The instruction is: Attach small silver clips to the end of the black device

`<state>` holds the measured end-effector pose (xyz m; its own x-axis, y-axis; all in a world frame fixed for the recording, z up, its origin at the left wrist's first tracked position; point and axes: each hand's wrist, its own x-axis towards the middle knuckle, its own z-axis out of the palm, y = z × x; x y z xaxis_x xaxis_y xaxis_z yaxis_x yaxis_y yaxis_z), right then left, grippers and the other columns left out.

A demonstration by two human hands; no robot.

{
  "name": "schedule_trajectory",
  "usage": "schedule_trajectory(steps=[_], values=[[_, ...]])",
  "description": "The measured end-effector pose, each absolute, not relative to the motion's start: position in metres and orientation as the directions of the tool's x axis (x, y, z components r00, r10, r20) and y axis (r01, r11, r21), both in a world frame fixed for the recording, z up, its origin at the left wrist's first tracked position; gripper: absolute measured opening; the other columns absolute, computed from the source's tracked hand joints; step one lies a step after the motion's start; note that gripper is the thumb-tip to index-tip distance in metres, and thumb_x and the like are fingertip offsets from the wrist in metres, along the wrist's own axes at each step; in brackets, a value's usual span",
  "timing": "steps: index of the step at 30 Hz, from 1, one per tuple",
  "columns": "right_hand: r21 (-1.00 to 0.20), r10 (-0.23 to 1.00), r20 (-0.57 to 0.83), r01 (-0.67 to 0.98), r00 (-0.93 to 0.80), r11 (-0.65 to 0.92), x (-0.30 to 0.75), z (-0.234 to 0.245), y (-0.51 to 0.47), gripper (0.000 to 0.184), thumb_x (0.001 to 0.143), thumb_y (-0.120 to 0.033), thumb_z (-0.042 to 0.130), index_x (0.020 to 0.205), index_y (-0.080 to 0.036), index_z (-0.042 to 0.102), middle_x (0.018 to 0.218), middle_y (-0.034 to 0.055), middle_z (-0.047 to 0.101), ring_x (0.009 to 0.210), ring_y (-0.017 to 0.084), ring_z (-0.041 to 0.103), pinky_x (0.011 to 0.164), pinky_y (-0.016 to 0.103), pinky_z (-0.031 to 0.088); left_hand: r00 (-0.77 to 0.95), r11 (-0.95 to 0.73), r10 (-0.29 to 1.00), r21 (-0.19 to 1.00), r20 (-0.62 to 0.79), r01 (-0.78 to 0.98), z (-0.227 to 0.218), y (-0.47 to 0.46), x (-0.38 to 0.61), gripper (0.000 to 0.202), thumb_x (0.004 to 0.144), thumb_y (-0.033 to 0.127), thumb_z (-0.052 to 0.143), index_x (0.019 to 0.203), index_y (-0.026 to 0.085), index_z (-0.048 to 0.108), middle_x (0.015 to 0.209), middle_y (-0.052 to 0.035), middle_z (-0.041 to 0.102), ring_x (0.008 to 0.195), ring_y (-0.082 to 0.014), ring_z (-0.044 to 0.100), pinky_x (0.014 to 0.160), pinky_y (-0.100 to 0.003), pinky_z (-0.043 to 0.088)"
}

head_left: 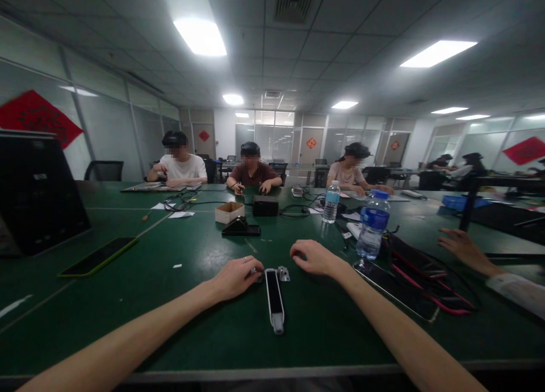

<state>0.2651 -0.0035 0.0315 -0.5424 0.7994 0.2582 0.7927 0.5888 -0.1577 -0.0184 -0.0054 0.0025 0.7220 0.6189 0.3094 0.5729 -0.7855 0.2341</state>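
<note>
My left hand point(236, 276) rests on the green table, its fingers curled down and closed at a small metal piece, mostly hidden by the fingertips. Just right of those fingertips lies a slim, long device point(275, 295) with a black face, a pale rim and a grey tip toward me. By its far end sits a small shiny metal bracket point(284, 274). My right hand point(317, 257) is beyond and to the right of the bracket, apart from it. Its fingers bend loosely, thumb and forefinger apart, with nothing visible in them.
A phone point(395, 290), a black pouch with pink edging point(430, 272) and two water bottles point(373, 227) point(331, 203) stand or lie at right. Ahead are a small box point(230, 211) and a black stand point(240, 227). Another person's hand point(466, 250) reaches in from the right.
</note>
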Motion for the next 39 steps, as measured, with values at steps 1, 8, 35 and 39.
schedule_trajectory(steps=[1, 8, 35, 39], values=[[-0.150, 0.817, 0.241, 0.811, -0.524, 0.565, 0.269, 0.031, -0.001, 0.015, 0.083, -0.018, 0.054, 0.092, -0.016, 0.067, 0.093, 0.0071, 0.065, 0.083, 0.018, 0.060, 0.077, 0.029, 0.045, 0.723, -0.786, 0.618, 0.228, 0.310, 0.574, 0.003, -0.006, -0.018, 0.017, 0.093, 0.022, 0.050, 0.107, 0.021, 0.059, 0.103, -0.0024, 0.063, 0.083, -0.0147, 0.061, 0.073, -0.025, 0.048], [-0.186, 0.899, 0.087, 0.880, -0.429, 0.437, 0.291, 0.024, 0.012, 0.022, 0.083, -0.025, 0.058, 0.102, -0.019, 0.067, 0.103, 0.0083, 0.063, 0.090, 0.021, 0.060, 0.077, 0.030, 0.046, 0.743, -0.803, 0.596, 0.211, 0.305, 0.558, 0.005, -0.008, -0.018, 0.019, 0.090, 0.020, 0.050, 0.108, 0.020, 0.058, 0.102, -0.0036, 0.062, 0.079, -0.0149, 0.060, 0.069, -0.025, 0.046], [-0.528, 0.808, 0.115, 0.653, -0.578, 0.542, 0.246, 0.022, -0.008, 0.020, 0.080, -0.031, 0.064, 0.093, -0.016, 0.066, 0.083, 0.0003, 0.064, 0.071, 0.012, 0.057, 0.063, 0.022, 0.046, 0.728, -0.789, 0.612, 0.173, 0.310, 0.589, 0.005, -0.009, -0.015, 0.019, 0.089, 0.022, 0.048, 0.105, 0.020, 0.058, 0.099, -0.0032, 0.063, 0.077, -0.0149, 0.060, 0.069, -0.025, 0.046], [-0.489, 0.794, 0.142, 0.656, -0.591, 0.575, 0.246, 0.022, -0.007, 0.019, 0.079, -0.031, 0.066, 0.090, -0.016, 0.067, 0.086, 0.0009, 0.064, 0.072, 0.012, 0.057, 0.064, 0.022, 0.046, 0.730, -0.792, 0.609, 0.182, 0.312, 0.583, 0.004, -0.008, -0.015, 0.019, 0.090, 0.022, 0.047, 0.105, 0.020, 0.059, 0.099, -0.0032, 0.063, 0.078, -0.0150, 0.060, 0.069, -0.025, 0.045]])
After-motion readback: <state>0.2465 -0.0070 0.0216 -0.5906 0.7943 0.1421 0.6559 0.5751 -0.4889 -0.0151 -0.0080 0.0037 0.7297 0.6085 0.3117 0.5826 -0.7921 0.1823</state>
